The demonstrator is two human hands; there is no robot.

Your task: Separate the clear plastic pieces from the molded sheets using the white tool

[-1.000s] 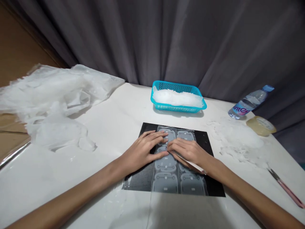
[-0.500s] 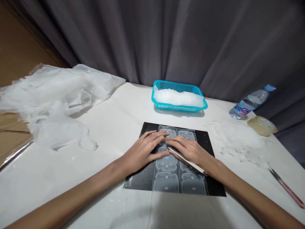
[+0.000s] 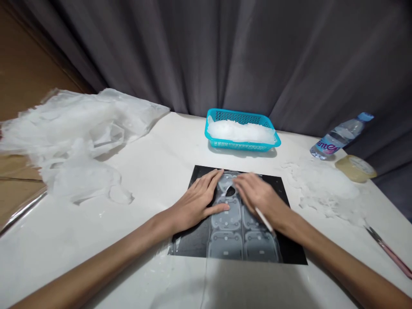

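A clear film sheet printed with rounded, frosted shapes in two columns lies on a black board. My left hand rests flat on its left side, fingers stretched and thumb apart, holding nothing. Over the upper right part is my right hand, closed, with its fingertips together at the film. A thin white stick is tucked under its palm, one end pointing towards me. Beside those fingertips, the film is lifted and a dark gap shows the board. Whether the fingertips pinch the film is hard to see.
A blue basket holding white film pieces stands behind the board. Crumpled clear plastic is heaped at left. On the right are loose film scraps, a water bottle, a yellowish tape roll and pink-handled scissors.
My right fingertips have moved up and away from my left hand, and the stick has turned steeper. A dark gap now shows in the film. My left hand stays nearly in place.
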